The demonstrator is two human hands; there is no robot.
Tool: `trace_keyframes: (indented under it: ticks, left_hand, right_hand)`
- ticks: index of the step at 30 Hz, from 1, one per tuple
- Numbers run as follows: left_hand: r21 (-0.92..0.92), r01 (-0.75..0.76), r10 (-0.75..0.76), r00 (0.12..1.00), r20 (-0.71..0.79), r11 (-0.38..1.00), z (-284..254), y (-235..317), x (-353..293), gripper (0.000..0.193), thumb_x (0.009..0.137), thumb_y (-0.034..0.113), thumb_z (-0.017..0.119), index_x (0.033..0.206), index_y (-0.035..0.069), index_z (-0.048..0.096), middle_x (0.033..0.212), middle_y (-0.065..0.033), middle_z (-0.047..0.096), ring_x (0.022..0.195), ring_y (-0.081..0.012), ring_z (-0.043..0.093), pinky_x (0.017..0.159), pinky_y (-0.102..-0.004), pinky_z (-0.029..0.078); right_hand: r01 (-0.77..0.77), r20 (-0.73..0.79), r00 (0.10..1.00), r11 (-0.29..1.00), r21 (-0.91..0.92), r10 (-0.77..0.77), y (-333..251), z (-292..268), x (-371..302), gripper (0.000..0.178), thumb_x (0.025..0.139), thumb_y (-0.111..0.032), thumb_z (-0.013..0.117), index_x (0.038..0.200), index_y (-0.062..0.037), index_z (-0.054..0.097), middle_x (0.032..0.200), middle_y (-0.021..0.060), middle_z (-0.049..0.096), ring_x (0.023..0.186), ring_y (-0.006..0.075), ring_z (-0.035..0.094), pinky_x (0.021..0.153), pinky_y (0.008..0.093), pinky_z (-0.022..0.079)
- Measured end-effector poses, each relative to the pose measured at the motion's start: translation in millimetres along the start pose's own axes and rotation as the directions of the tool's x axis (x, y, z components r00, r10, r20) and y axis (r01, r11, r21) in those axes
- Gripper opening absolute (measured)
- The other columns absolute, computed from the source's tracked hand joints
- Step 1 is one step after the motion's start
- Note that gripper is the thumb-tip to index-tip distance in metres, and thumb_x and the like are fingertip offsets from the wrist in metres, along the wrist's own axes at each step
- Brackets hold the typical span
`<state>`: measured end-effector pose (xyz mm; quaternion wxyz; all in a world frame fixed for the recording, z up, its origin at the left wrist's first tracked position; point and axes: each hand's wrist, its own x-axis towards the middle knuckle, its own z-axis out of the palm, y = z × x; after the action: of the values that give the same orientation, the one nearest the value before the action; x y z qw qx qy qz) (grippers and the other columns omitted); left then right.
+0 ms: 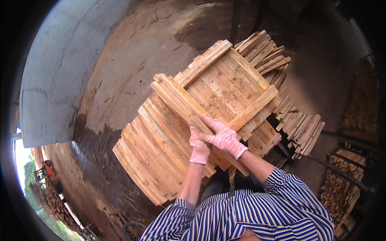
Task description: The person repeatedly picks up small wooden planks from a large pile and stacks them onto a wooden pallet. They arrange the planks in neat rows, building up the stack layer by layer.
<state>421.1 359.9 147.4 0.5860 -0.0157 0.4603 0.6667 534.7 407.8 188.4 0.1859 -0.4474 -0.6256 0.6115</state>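
Note:
Both my hands wear pink-and-white knit gloves and meet at one long wooden slat, which slants from upper left to lower right. My left hand is closed around its near side, partly hidden behind the wood. Just to its right, my right hand grips the same slat, thumb on one side and fingers across it. More slats lie right alongside, so where one ends is hard to tell. Under and beyond them is a stack of boards framed by thicker strips. To the left, a wide row of boards lies side by side.
Bundles of thin wood sticks fan out at the right, beyond the boards. Dark metal bars cross at lower right before stacked wood. A grey wall panel rises at left. A spoked wheel stands at lower left.

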Motion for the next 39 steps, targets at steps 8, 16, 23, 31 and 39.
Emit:
trace_keyframes:
  ticks: [8,16,23,31,39]
  left_hand:
    - [0.983,-0.037,0.417,0.908,-0.043,0.181,-0.7,2.3,55.2,0.119,0.081,0.068,0.070,0.159,-0.001,0.012,0.163,-0.0259,0.020,0.151,-0.0409,0.020,0.123,-0.0492,0.021]
    - [0.982,0.018,0.646,0.756,0.110,-0.188,-70.3,-33.3,94.1,0.125,0.072,0.052,0.082,0.159,-0.002,0.010,0.163,-0.0244,0.018,0.150,-0.0349,0.023,0.123,-0.0477,0.020]
    - [0.688,-0.300,0.114,0.946,0.303,0.661,69.4,8.8,14.9,0.091,0.082,0.002,0.077,0.157,0.003,0.026,0.145,-0.0196,0.048,0.117,-0.0252,0.059,0.098,-0.0379,0.052]
    - [0.471,-0.726,-0.373,0.672,0.640,-0.500,40.6,-38.6,79.9,0.082,0.091,0.055,0.065,0.156,0.016,0.033,0.161,-0.0232,0.029,0.150,-0.0439,0.022,0.120,-0.0569,0.021]
    - [0.358,-0.657,-0.352,0.696,0.626,-0.663,-1.1,-55.7,81.7,0.072,0.098,0.047,0.056,0.159,0.020,0.029,0.165,-0.0239,0.018,0.153,-0.0436,0.012,0.123,-0.0578,0.007]
  right_hand:
    - [-0.137,-0.319,0.947,0.850,-0.509,-0.038,77.8,-71.4,73.5,0.071,0.083,-0.044,0.076,0.148,-0.0358,0.049,0.141,0.0163,0.053,0.124,0.0276,0.058,0.096,0.0356,0.054]
    - [0.038,-0.120,0.987,0.892,-0.451,-0.103,103.4,-8.0,96.1,0.062,0.095,-0.040,0.056,0.152,-0.0185,0.042,0.154,0.0244,0.040,0.137,0.0398,0.046,0.112,0.0453,0.041]
    - [-0.163,0.303,0.947,0.972,0.171,0.106,45.1,-66.7,-14.9,0.109,0.079,-0.056,0.079,0.155,0.0024,0.027,0.137,0.0213,0.056,0.123,0.0299,0.058,0.103,0.0383,0.049]
    - [-0.119,-0.124,0.931,0.606,0.787,0.343,162.0,-59.7,-169.8,0.046,0.078,-0.020,0.087,0.115,-0.0037,0.067,0.095,0.0075,0.071,0.089,0.0167,0.066,0.084,0.0320,0.055]
    - [-0.483,-0.113,0.860,0.866,0.128,0.497,173.1,83.7,-171.8,0.043,0.083,-0.045,0.074,0.096,-0.0044,0.070,0.076,0.0125,0.068,0.068,0.0246,0.064,0.068,0.0381,0.054]
